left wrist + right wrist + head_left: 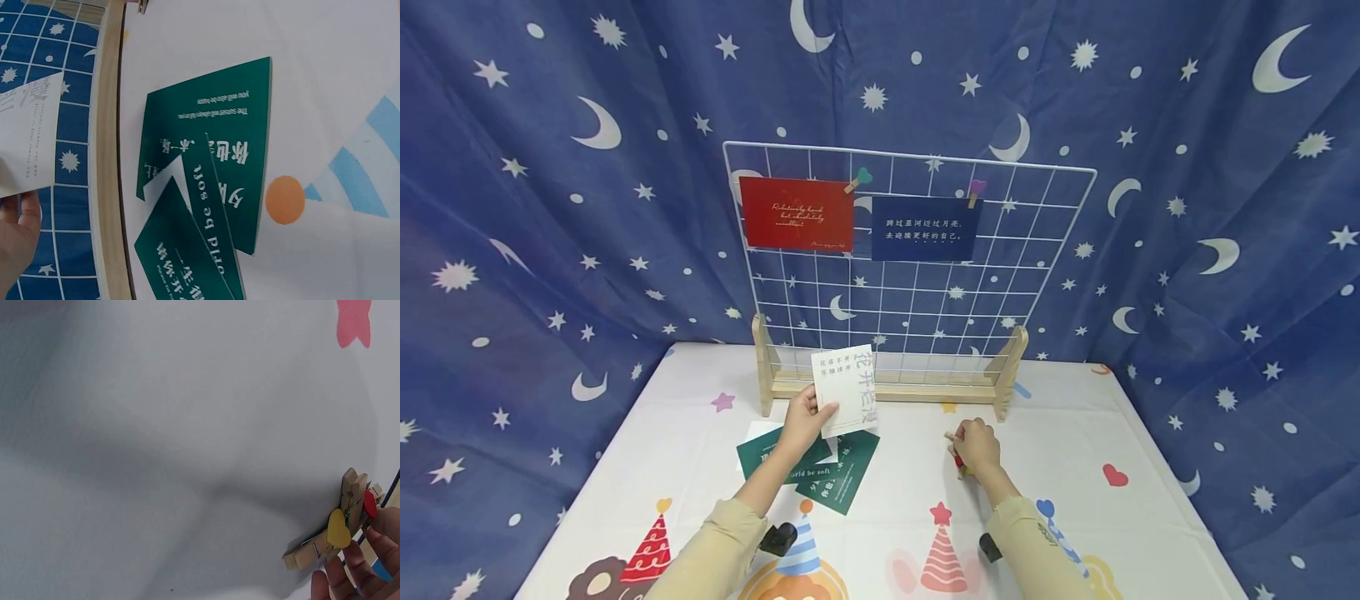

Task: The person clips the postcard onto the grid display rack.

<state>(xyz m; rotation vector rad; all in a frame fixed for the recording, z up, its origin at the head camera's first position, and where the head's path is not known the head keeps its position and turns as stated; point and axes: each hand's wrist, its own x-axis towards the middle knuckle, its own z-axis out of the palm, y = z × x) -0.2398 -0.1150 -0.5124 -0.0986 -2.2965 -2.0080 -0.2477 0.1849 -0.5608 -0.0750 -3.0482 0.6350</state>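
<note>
My left hand [801,421] holds a white card [847,389] upright by its lower left edge, in front of the wire grid's wooden base [887,388]. That white card [28,140] fills the left edge of the left wrist view, with my thumb below it. Under the hand lie overlapping green cards [831,467] on the table; these green cards [206,206] show white lettering. My right hand [976,446] rests on the table with fingers curled over small wooden clothespins [340,528] bearing a yellow and a red heart.
A white wire grid panel [917,275] stands in a wooden stand at the table's back, with a red card [796,214] and a dark blue card [927,228] clipped near its top. A printed white tablecloth [1075,475] covers the table. Starry blue cloth hangs behind.
</note>
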